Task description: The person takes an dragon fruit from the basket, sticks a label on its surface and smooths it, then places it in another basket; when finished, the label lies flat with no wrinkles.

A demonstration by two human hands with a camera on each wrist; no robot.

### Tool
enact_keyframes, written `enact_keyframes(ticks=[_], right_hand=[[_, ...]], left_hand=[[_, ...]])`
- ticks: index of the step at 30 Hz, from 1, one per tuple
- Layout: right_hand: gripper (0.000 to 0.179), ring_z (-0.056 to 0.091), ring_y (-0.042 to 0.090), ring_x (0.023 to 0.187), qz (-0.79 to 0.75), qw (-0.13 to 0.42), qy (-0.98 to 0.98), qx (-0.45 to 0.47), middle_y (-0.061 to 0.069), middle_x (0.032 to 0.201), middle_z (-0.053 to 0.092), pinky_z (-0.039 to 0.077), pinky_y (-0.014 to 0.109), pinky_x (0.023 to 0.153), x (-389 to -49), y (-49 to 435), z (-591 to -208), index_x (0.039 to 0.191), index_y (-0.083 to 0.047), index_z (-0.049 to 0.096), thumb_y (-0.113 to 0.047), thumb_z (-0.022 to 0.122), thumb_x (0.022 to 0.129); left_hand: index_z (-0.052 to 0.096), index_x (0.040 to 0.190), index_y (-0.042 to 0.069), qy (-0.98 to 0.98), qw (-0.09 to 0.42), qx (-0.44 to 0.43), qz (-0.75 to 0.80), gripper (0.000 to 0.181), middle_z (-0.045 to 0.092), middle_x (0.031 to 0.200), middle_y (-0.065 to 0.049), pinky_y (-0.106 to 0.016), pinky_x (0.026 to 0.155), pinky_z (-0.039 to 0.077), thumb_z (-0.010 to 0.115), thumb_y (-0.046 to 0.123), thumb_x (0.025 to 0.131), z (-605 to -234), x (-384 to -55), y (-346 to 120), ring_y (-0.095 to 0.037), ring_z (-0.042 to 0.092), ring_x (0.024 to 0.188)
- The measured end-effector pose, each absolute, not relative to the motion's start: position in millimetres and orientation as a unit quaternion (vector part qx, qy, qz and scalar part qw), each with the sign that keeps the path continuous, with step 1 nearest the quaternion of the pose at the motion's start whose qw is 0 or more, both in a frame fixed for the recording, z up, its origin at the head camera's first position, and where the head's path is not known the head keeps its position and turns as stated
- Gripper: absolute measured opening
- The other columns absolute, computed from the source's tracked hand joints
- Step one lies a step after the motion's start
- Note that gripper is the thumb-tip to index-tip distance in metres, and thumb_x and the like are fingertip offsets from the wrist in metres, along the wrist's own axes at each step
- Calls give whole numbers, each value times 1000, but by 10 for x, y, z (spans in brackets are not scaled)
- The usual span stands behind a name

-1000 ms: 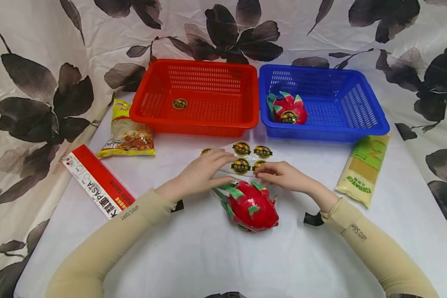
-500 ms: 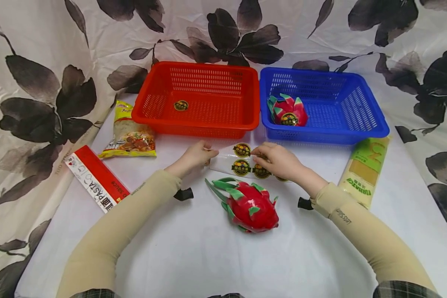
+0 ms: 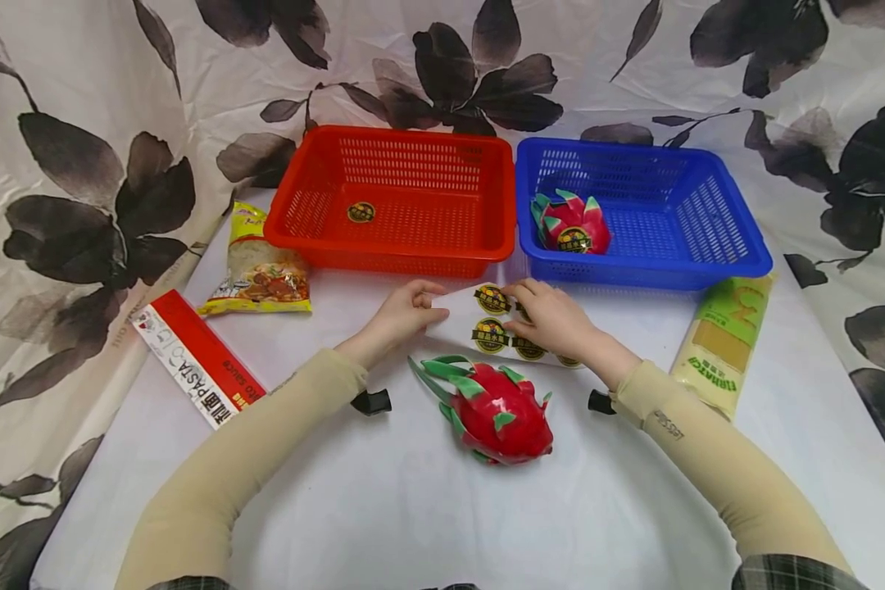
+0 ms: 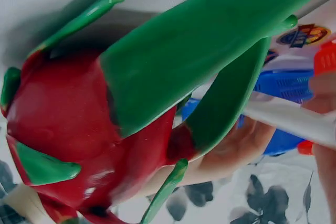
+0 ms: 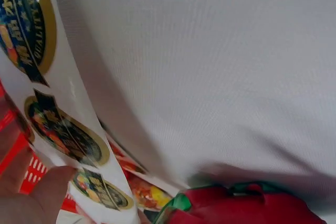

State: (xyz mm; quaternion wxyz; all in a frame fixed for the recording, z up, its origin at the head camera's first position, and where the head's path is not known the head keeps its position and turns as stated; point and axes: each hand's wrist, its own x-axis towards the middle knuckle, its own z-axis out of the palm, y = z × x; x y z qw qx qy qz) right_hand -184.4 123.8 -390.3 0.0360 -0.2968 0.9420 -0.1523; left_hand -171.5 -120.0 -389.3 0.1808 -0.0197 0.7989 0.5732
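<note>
A white sheet of round black-and-gold fruit stickers (image 3: 457,315) is held up between my two hands. My left hand (image 3: 398,318) pinches its left end, seen edge-on as a pale strip in the left wrist view. At the other side my right hand (image 3: 560,324) grips the sheet, with the thumb (image 5: 50,190) on a sticker in the right wrist view. Just in front of the sheet lies a red dragon fruit (image 3: 500,418) with green scales, touched by neither hand. Part of the sheet is hidden behind my right fingers.
Behind stand a red basket (image 3: 383,260) with one loose sticker (image 3: 361,212) inside and a blue basket (image 3: 656,274) holding a stickered dragon fruit (image 3: 571,223). A noodle bag (image 3: 261,270) and pasta box (image 3: 199,360) lie left; a green-yellow packet (image 3: 724,344) lies right.
Both hands have gone from hovering above the dragon fruit and sheet to gripping the sheet at its two sides. The sheet has shifted slightly right and tilted up; the dragon fruit stays put.
</note>
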Motion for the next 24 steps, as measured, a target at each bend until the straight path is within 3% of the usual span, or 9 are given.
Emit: enact_keyframes(ticks=[6,12,14,19,24], right_hand=[[59,56,28,104,-189,43,936,-293,11,117,58,43,49,93,-1786,1290,-3854,130,-8,49,-37,67,83],[61,59,24,96,-224,20,931,-286,8,107,61,40,42,86,-1709,1313,-3764,128,-7,51,-35,72,78],[61,59,23,94,-235,4,929,-286,7,103,61,38,39,82,-1688,1319,-3735,127,-7,52,-34,74,77],[59,55,21,86,-232,-52,922,-306,5,95,60,32,34,72,-1637,1335,-3650,122,-7,56,-32,77,73],[52,53,22,87,-198,-117,912,-340,7,96,60,34,36,73,-1605,1373,-3538,117,-7,60,-29,78,73]], left_hand=[[55,118,5,770,162,16,616,33,37,85,-3,-18,57,32,62,4,85,-3853,-1643,-1207,-11,35,64],[43,129,6,715,179,-13,676,44,41,94,-3,-18,55,30,57,6,87,-3793,-1538,-1204,-9,34,62],[37,130,5,658,202,-40,725,44,39,101,-1,-19,62,32,52,8,89,-3759,-1502,-1189,-8,36,70],[42,120,-2,555,262,-49,788,31,46,110,-2,-29,89,38,42,19,96,-3704,-1470,-1186,-13,46,99],[39,131,-3,621,292,-9,727,49,48,125,-12,-41,102,37,42,31,96,-3638,-1517,-1276,-24,50,113]])
